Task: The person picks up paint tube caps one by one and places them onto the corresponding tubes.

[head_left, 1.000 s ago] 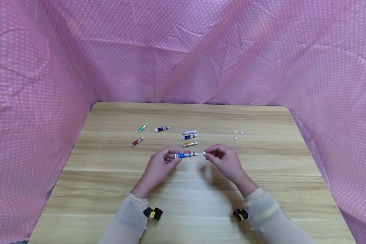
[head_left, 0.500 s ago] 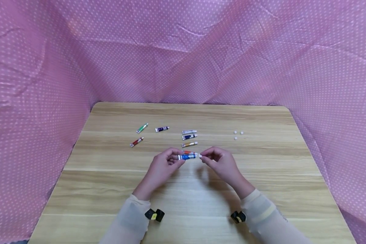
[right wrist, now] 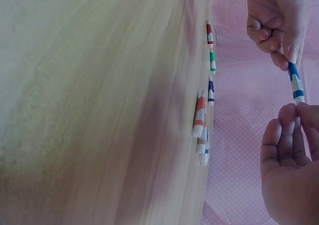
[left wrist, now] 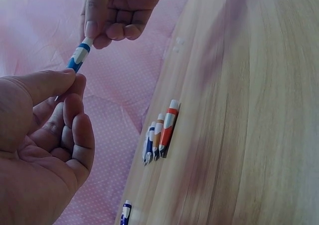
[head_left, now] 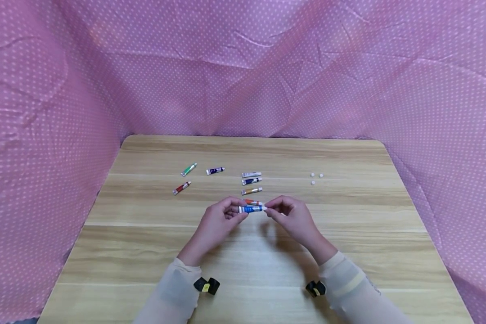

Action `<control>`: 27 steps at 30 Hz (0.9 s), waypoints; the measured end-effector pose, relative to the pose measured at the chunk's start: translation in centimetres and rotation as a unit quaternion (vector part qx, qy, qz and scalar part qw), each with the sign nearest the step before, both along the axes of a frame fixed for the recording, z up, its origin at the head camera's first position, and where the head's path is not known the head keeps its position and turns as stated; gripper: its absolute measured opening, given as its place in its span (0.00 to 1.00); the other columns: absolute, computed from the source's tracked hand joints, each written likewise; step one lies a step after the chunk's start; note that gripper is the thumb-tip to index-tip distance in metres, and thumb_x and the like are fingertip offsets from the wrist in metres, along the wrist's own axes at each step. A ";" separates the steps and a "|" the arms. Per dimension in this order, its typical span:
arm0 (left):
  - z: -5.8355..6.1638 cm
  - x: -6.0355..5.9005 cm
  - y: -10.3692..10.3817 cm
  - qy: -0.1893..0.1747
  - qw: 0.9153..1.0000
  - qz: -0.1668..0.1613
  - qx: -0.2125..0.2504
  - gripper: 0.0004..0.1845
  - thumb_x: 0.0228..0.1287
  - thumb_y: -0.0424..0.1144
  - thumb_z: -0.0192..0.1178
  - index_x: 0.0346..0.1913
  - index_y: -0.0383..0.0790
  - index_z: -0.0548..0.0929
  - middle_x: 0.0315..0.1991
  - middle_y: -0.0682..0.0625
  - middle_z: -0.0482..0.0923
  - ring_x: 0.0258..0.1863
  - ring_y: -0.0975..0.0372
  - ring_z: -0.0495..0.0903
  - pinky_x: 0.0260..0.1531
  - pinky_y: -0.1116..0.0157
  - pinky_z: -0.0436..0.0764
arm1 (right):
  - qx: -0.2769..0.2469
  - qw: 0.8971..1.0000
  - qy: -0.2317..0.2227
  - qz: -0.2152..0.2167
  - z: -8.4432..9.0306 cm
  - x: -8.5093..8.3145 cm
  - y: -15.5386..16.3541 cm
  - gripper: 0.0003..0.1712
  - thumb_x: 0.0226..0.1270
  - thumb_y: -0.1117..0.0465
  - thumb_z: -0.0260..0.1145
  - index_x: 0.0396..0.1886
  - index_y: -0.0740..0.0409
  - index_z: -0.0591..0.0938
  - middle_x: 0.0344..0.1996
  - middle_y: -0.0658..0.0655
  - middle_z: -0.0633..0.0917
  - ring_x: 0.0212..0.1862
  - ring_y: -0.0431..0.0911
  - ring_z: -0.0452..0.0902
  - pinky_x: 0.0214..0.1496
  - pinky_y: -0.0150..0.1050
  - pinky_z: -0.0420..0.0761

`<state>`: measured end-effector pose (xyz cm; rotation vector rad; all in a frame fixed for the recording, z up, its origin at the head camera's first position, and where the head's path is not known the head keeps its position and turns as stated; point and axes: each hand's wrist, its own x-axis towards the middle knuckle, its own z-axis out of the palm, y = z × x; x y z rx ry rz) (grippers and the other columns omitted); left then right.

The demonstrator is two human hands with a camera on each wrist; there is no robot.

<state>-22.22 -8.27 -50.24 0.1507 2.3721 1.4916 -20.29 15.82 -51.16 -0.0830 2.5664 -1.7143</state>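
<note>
Fingers of the left hand (head_left: 216, 220) pinched one end of the blue paint tube (head_left: 251, 209) above the worktop (head_left: 348, 234); the right hand (head_left: 289, 216) pinched its capped end.

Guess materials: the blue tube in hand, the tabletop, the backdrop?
Blue tube: likely thin soft metal or plastic under a glossy printed label with white and blue bands; its white end sits at the right hand, the left hand pinches the other end. Tabletop: pale wood or wood-look laminate, matte, with visible grain. Backdrop: pink white-dotted woven cloth, creased.
</note>
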 end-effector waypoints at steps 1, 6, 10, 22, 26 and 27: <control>0.0 0.0 0.0 0.000 1.000 0.000 0.000 0.11 0.73 0.40 0.73 0.54 0.55 0.88 0.43 0.53 0.87 0.40 0.59 0.83 0.40 0.66 0.84 | 0.000 1.000 -0.002 0.000 0.0 0.0 0.0 0.05 0.72 0.65 0.76 0.45 0.56 0.92 0.42 0.59 0.93 0.40 0.46 0.86 0.42 0.30 0.86; -0.2 0.1 0.1 0.004 1.000 -0.003 0.003 0.11 0.72 0.39 0.73 0.54 0.54 0.88 0.43 0.53 0.87 0.39 0.59 0.83 0.40 0.65 0.83 | -0.007 1.000 -0.022 -0.006 0.0 0.0 0.0 0.06 0.73 0.65 0.75 0.46 0.53 0.92 0.43 0.56 0.93 0.41 0.47 0.88 0.43 0.31 0.87; -0.2 0.0 0.1 0.006 1.000 -0.004 0.002 0.11 0.73 0.40 0.73 0.54 0.54 0.88 0.43 0.54 0.88 0.40 0.59 0.83 0.40 0.65 0.84 | -0.020 0.999 -0.037 -0.007 -0.1 0.1 0.0 0.06 0.75 0.64 0.74 0.47 0.54 0.91 0.43 0.56 0.93 0.42 0.45 0.90 0.45 0.32 0.88; -0.1 -0.3 0.5 0.031 0.999 -0.017 -0.010 0.11 0.73 0.42 0.73 0.54 0.56 0.89 0.42 0.56 0.87 0.40 0.61 0.84 0.40 0.64 0.84 | -0.012 0.999 -0.049 0.013 -0.5 -0.1 0.1 0.09 0.82 0.57 0.67 0.47 0.59 0.88 0.40 0.58 0.91 0.41 0.47 0.87 0.52 0.49 0.91; -0.2 -0.3 0.8 0.032 0.999 -0.024 -0.007 0.12 0.72 0.41 0.73 0.55 0.55 0.89 0.42 0.56 0.87 0.40 0.61 0.84 0.41 0.65 0.85 | -0.008 0.998 -0.063 0.015 -0.7 -0.2 0.0 0.15 0.85 0.57 0.63 0.44 0.64 0.87 0.36 0.58 0.89 0.40 0.48 0.83 0.48 0.47 0.89; -0.2 -0.2 0.8 0.031 0.999 -0.025 -0.007 0.12 0.72 0.40 0.73 0.55 0.55 0.89 0.43 0.55 0.87 0.40 0.61 0.84 0.41 0.65 0.85 | -0.005 0.998 -0.067 0.016 -0.7 -0.2 0.0 0.16 0.86 0.56 0.62 0.43 0.66 0.87 0.35 0.57 0.88 0.39 0.48 0.82 0.46 0.45 0.87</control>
